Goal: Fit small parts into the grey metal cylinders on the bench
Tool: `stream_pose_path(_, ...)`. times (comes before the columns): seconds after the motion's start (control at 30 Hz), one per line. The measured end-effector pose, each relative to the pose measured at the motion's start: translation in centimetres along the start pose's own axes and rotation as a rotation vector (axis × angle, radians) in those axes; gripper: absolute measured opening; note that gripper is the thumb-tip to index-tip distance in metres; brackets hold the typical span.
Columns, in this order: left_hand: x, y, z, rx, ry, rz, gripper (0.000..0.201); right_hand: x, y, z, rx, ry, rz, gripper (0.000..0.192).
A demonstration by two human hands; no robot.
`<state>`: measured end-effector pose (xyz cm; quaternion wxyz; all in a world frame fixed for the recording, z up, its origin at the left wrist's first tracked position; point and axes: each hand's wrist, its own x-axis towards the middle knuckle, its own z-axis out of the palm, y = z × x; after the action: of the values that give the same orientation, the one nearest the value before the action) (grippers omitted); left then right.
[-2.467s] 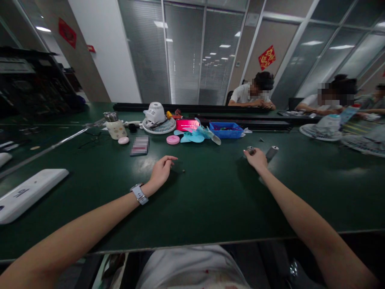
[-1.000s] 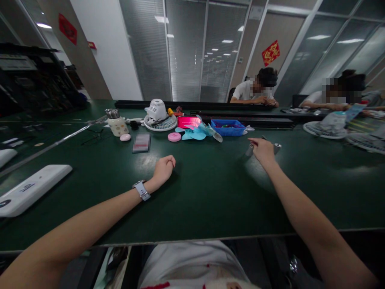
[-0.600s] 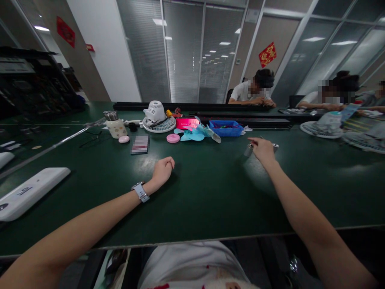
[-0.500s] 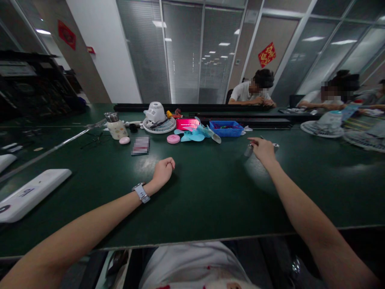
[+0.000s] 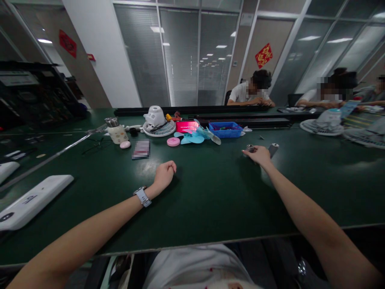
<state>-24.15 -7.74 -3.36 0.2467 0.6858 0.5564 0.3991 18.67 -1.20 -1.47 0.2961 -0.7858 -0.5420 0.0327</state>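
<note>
Green matting covered the long table (image 5: pixel 210 200), and it looked dark and a little shiny. Glass walls with grey blinds stood behind it, and lights glowed on the ceiling. A red paper sign (image 5: pixel 264 55) hung on the far wall. Other people sat at the far side and off to the right, busy with their own things.

The left hand (image 5: pixel 164 175) lay on the table, curled up into a fist. I could not tell if anything was inside it. A grey watch (image 5: pixel 142 196) sat on that wrist. The right hand (image 5: pixel 259 154) reached farther out, with its fingertips pinching a small silver cylinder (image 5: pixel 250 148) that stood on the table. A second grey cylinder (image 5: pixel 273 149) lay just beside that hand, on its right.

Past the hands sat a white fan (image 5: pixel 157 120), a small jar (image 5: pixel 114 130), two pink round lids (image 5: pixel 173 141), light blue fan blades (image 5: pixel 195 135) and a blue tray (image 5: pixel 226 130). A flat white thing (image 5: pixel 33 200) lay far to the left. Nothing stood between the hands and those things.
</note>
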Motion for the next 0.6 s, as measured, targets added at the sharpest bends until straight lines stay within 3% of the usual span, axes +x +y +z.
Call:
stream_pose_path(0.1,-0.2,0.6,-0.1,-0.065,-0.034,0.051,0.021,-3.0,-3.2,0.9,0.185,-0.045,-0.171,0.04)
stream_pose_path(0.23,-1.2,2.6,-0.1,-0.123,-0.126,0.182,0.03,-9.8,-9.6,2.3,0.467,-0.246,-0.495,0.04)
stream_pose_path(0.33,-2.1,4.1,0.2,-0.117,-0.182,0.253,0.039,-14.2,-12.8,2.7,0.581,-0.368,-0.648,0.037)
stream_pose_path(0.43,-2.5,4.7,0.7,-0.12,-0.237,0.317,0.039,-16.3,-13.8,2.9,0.616,-0.438,-0.724,0.033)
stream_pose_path(0.6,-2.1,4.4,1.5,-0.096,-0.219,0.327,0.031,-16.8,-13.5,3.5,0.584,-0.455,-0.745,0.027)
